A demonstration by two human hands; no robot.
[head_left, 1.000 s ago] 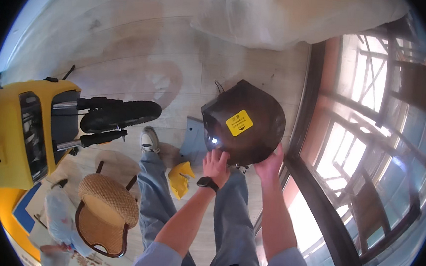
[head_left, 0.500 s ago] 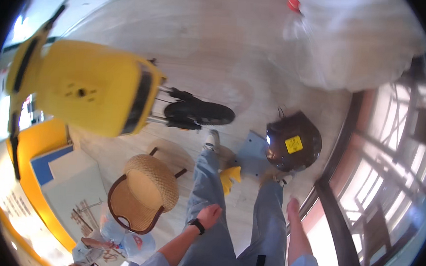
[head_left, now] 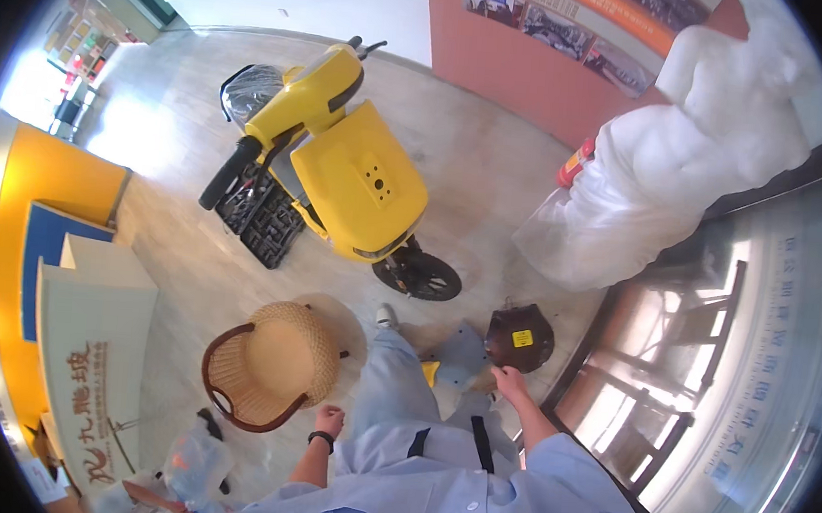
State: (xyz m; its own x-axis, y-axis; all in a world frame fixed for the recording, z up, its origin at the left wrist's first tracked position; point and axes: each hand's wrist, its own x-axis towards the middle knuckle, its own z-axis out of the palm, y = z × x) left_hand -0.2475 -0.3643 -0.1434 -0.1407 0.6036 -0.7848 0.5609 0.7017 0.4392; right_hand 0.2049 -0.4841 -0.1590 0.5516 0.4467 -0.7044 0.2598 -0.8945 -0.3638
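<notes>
My left hand [head_left: 329, 419], with a dark band at the wrist, hangs beside my leg with curled fingers and nothing visible in them. Just to its left stands a woven wicker chair [head_left: 282, 362] with a dark wooden rim. My right hand [head_left: 509, 383] is lowered, fingers drawn in, with nothing visible in it. In this view it overlaps the near edge of a glossy dark brown rounded object [head_left: 530, 349] with a yellow label; contact cannot be told. Beside that lie a blue-grey flat panel [head_left: 458, 351] and a small yellow piece [head_left: 430, 371].
Ahead stands a yellow scooter [head_left: 354, 181], a black tray of tools [head_left: 266, 220] beside it. White plastic wrapping [head_left: 615, 195] and a red fire extinguisher [head_left: 576, 163] are at the right, near glass panes. A white counter [head_left: 92, 320] stands left; a person's arm [head_left: 151, 497] and plastic bag [head_left: 198, 461] show lower left.
The view has swung up and shows more of the room and the whole scooter. My left hand has moved left, toward the chair; my right hand now appears beside the dark brown object.
</notes>
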